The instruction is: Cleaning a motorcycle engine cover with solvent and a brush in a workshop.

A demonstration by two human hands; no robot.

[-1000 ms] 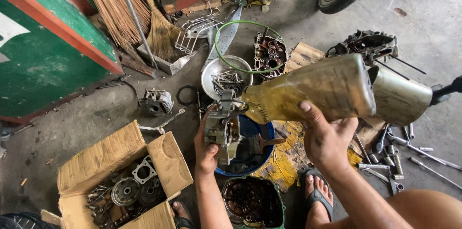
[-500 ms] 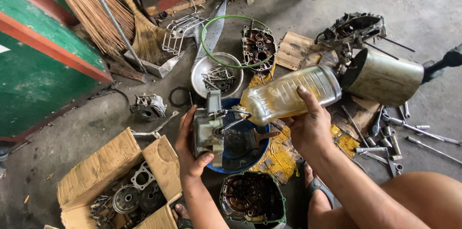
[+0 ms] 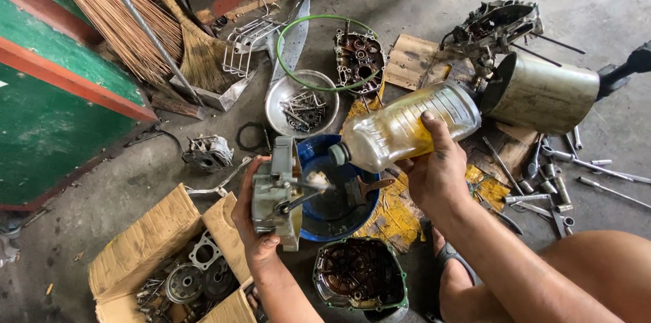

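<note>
While the person crouches over the concrete floor (image 3: 122, 187), the left hand (image 3: 254, 228) is wrapped round a grey metal engine part (image 3: 277, 191), held upright just over the near edge of a blue basin (image 3: 319, 160). The fingers curl behind the part and the thumb presses its lower end, so the grasp is firm and full. The right hand (image 3: 437, 174) grips a clear plastic bottle (image 3: 407, 126) of yellowish liquid, tipped on its side with the neck pointing left and slightly down, close to the top of the part and over the basin. The thumb lies across the bottle's upper side, the other fingers underneath.

A dark pool lies in the basin. Just beyond it sits a metal bowl (image 3: 281, 102) holding bolts, with a green hose loop (image 3: 325, 21) lying across its far rim and around a rusty engine cover (image 3: 357, 58). Another dark cover (image 3: 359, 275) with a greenish rim rests near the person's knee. A cardboard box (image 3: 146, 241) at the lower left holds gears and gaskets. A broom (image 3: 183, 31) leans by a green panel (image 3: 47, 133) on the left. To the right a steel can (image 3: 542, 96) lies on its side, with sockets and wrenches (image 3: 563, 180) scattered beside it.
</note>
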